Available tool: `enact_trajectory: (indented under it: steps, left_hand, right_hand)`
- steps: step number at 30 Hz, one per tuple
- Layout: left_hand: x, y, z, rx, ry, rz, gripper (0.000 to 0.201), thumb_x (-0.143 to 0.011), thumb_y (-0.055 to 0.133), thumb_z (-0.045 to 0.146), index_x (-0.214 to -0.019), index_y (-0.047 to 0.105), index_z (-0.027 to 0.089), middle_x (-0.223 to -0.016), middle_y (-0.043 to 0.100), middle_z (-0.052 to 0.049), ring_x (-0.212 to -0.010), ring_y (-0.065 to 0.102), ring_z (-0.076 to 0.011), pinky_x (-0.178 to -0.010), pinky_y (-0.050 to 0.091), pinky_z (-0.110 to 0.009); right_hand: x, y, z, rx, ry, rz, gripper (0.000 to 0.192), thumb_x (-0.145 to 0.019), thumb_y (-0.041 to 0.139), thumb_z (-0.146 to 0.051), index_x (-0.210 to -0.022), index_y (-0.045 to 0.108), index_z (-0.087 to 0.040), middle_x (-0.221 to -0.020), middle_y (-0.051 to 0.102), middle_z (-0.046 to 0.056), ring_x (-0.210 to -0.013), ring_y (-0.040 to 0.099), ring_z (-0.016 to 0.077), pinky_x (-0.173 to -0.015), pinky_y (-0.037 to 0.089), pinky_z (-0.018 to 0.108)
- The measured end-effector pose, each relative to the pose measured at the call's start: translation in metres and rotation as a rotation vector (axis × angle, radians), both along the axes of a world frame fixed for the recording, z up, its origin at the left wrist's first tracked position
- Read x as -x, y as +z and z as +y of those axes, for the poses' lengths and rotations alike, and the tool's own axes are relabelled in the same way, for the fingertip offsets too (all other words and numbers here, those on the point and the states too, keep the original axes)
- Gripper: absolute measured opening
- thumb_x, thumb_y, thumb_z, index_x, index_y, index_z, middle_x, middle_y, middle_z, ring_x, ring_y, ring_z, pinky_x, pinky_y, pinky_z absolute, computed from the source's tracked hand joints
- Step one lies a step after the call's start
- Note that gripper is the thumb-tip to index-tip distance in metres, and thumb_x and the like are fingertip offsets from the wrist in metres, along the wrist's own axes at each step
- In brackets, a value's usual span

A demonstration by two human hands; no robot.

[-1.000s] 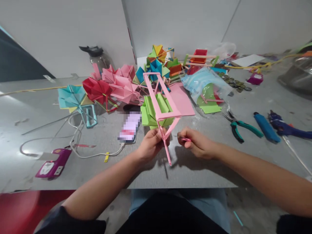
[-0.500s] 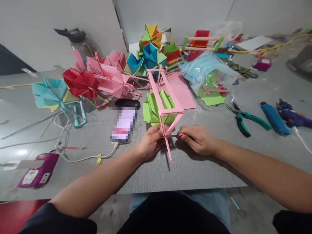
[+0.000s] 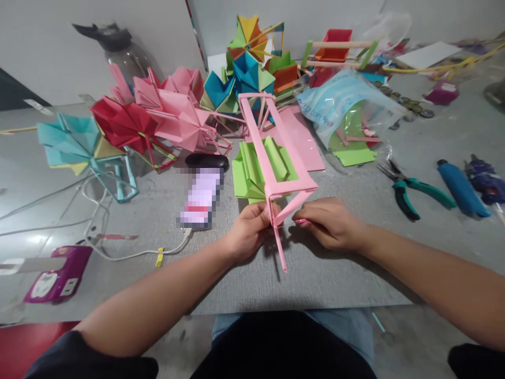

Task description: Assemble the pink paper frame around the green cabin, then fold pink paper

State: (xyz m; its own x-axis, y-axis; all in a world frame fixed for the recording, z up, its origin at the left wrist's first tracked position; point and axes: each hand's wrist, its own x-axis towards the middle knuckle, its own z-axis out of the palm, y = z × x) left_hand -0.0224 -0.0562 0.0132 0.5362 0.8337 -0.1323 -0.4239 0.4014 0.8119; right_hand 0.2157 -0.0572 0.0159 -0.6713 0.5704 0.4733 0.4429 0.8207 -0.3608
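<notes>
Blue bag [image 3: 327,102] reads "COPY PAPER"; left hand [image 3: 249,231] holds pink frame [image 3: 292,186].

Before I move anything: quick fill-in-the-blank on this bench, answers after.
1. The left hand grips a frame coloured ____.
2. The hand nearer the pliers is the ____ one.
3. The cable plugged into the phone is ____.
4. In the picture, the bottle stands to the ____ of the phone.

Missing words: pink; right; white; left.

A phone [image 3: 201,197] lies beside a black case [image 3: 208,162]; pliers [image 3: 402,184] lie near a blue tube [image 3: 463,188] on the desk [image 3: 327,281].
</notes>
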Motion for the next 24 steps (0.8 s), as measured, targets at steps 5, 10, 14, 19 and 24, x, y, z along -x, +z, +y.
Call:
enact_trajectory:
  steps: [5, 10, 14, 19, 24]
  left_hand:
    - [0.001, -0.001, -0.001, 0.005, 0.01, 0.022, 0.053, -0.076, 0.098, 0.053, -0.066, 0.058, 0.019, -0.068, 0.051, 0.002, -0.064, 0.044, -0.0125, -0.062, 0.038, -0.027]
    - [0.002, -0.008, -0.001, -0.067, 0.06, 0.082, 0.047, -0.076, 0.098, 0.055, -0.073, 0.069, 0.018, -0.072, 0.057, -0.001, -0.066, 0.045, -0.0143, -0.064, 0.041, -0.03]
    - [0.001, -0.015, -0.005, -0.146, 0.112, 0.119, 0.049, -0.083, 0.091, 0.065, -0.078, 0.072, 0.021, -0.076, 0.058, -0.003, -0.072, 0.05, -0.0176, -0.07, 0.047, -0.034]
    - [0.002, -0.014, -0.01, -0.18, 0.095, 0.15, 0.056, -0.084, 0.086, 0.074, -0.081, 0.073, 0.02, -0.078, 0.061, -0.003, -0.071, 0.052, -0.0163, -0.069, 0.047, -0.032]
    - [0.004, -0.008, -0.012, -0.224, 0.057, 0.194, 0.062, -0.087, 0.079, 0.078, -0.087, 0.073, 0.016, -0.078, 0.065, -0.004, -0.069, 0.057, -0.015, -0.064, 0.047, -0.029]
  right_hand:
    - [-0.003, 0.0, 0.0, -0.007, 0.008, -0.052, 0.037, -0.118, 0.041, -0.037, -0.098, 0.068, -0.021, -0.075, 0.069, 0.002, -0.064, 0.057, 0.0163, -0.064, 0.039, 0.03]
    - [-0.008, 0.004, 0.001, 0.05, 0.059, -0.051, 0.035, -0.117, 0.044, -0.037, -0.099, 0.07, -0.022, -0.074, 0.071, 0.003, -0.063, 0.06, 0.017, -0.062, 0.039, 0.031]
    - [-0.011, 0.008, 0.002, 0.053, 0.07, -0.027, 0.029, -0.115, 0.049, -0.033, -0.098, 0.07, -0.023, -0.074, 0.072, 0.003, -0.063, 0.061, 0.0175, -0.062, 0.04, 0.031]
    - [-0.013, 0.003, 0.002, 0.083, 0.079, -0.049, 0.041, -0.117, 0.04, -0.036, -0.091, 0.069, -0.024, -0.073, 0.071, 0.005, -0.063, 0.059, 0.0185, -0.063, 0.04, 0.034]
    - [-0.009, -0.009, -0.001, 0.203, 0.069, -0.011, 0.034, -0.11, 0.048, -0.04, -0.103, 0.078, -0.026, -0.071, 0.067, 0.003, -0.061, 0.054, 0.0197, -0.059, 0.038, 0.036]
